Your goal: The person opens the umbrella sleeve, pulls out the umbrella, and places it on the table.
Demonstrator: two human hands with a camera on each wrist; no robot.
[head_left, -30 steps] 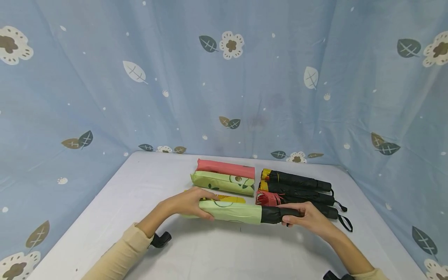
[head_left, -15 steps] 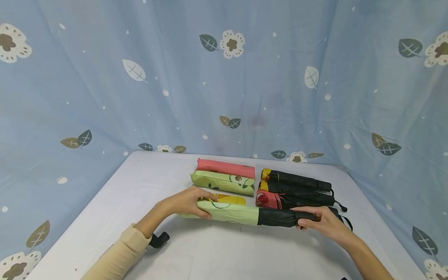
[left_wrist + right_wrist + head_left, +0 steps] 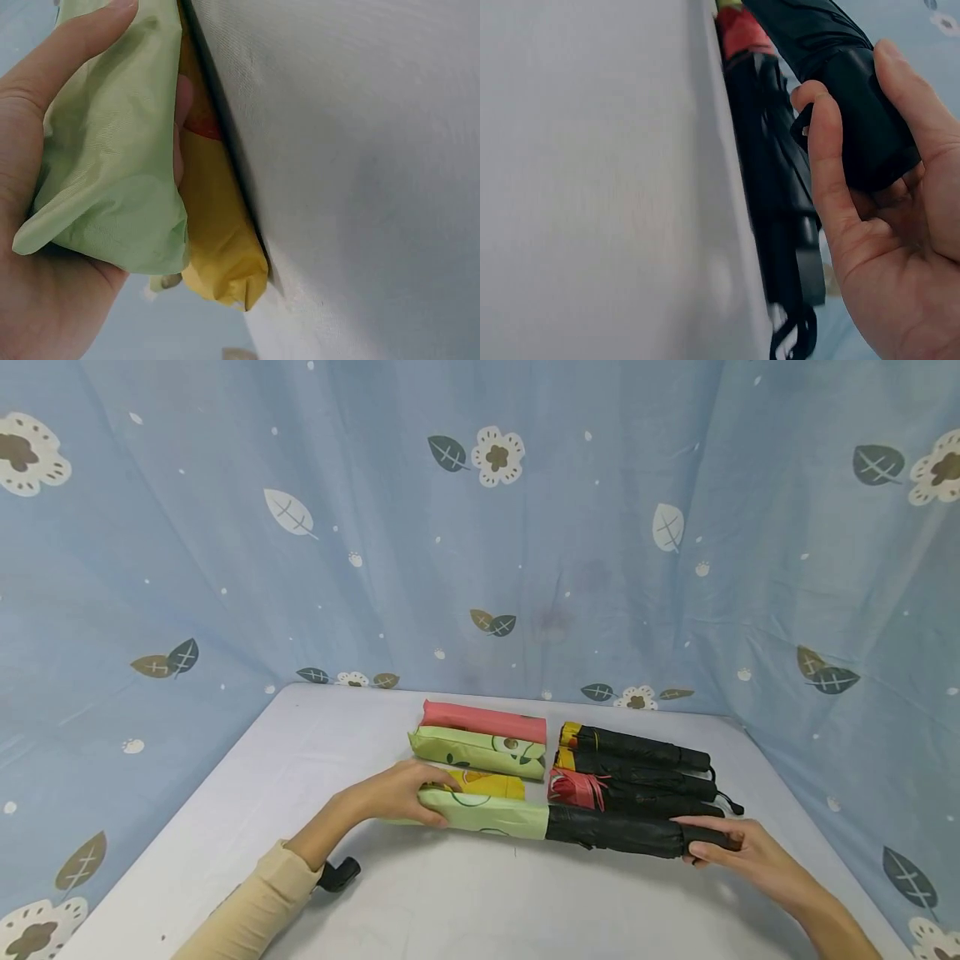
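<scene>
In the head view, my left hand (image 3: pixel 401 792) grips a light green umbrella sleeve (image 3: pixel 487 814) near its left end. Thumb and fingers wrap its sides in the left wrist view. A folded black umbrella (image 3: pixel 618 832) sticks out of the sleeve's right end, mostly exposed. Its black handle (image 3: pixel 870 120) is held by my right hand (image 3: pixel 750 856), thumb on one side and fingers on the other. Umbrella and sleeve are held up in line, above the table. Just behind them lies a yellow sleeve (image 3: pixel 491 785), partly hidden by my left hand.
Behind lie a green avocado-print sleeve (image 3: pixel 465 752) and a red sleeve (image 3: pixel 483 720). At right, folded black umbrellas lie side by side, one with a red end (image 3: pixel 573 787), two with yellow ends (image 3: pixel 570 733). A blue patterned curtain (image 3: pixel 480 568) surrounds the white table (image 3: pixel 480 902).
My right hand has moved right, drawing the black umbrella farther out of the light green sleeve. My left hand keeps its grip and has shifted slightly left.
</scene>
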